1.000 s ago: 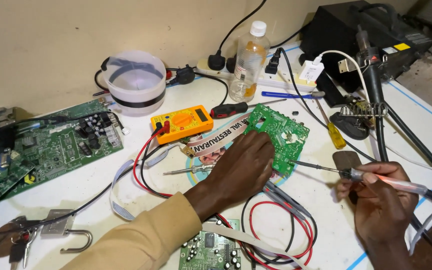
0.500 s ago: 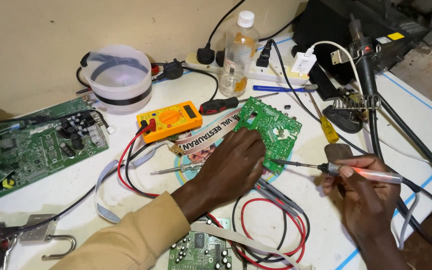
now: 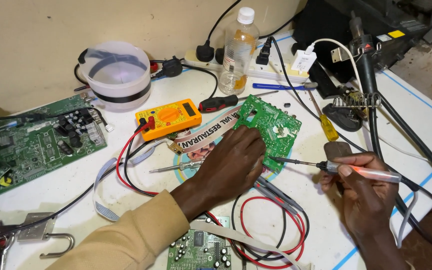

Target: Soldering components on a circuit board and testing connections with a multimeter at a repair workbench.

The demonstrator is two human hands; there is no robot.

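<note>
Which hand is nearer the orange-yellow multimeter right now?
Left. The left hand rests on the small green circuit board, just right of and below the orange-yellow multimeter. The right hand holds the soldering iron much farther right.

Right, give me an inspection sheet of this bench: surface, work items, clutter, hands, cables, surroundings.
Surface: white table with blue lines, crowded.
Job's things: small green circuit board, propped at a tilt; soldering iron, tip at the board's lower edge.
Clutter: orange multimeter, large green board at left, clear bottle, translucent tub, screwdrivers, padlock, another small board at the near edge.
Grippers: left hand presses on the small board; right hand grips the iron.
Cables: red and black probe leads coiled near the hands; flat ribbon cables; plugs in a power strip.
Surroundings: beige wall; black equipment top right.
</note>
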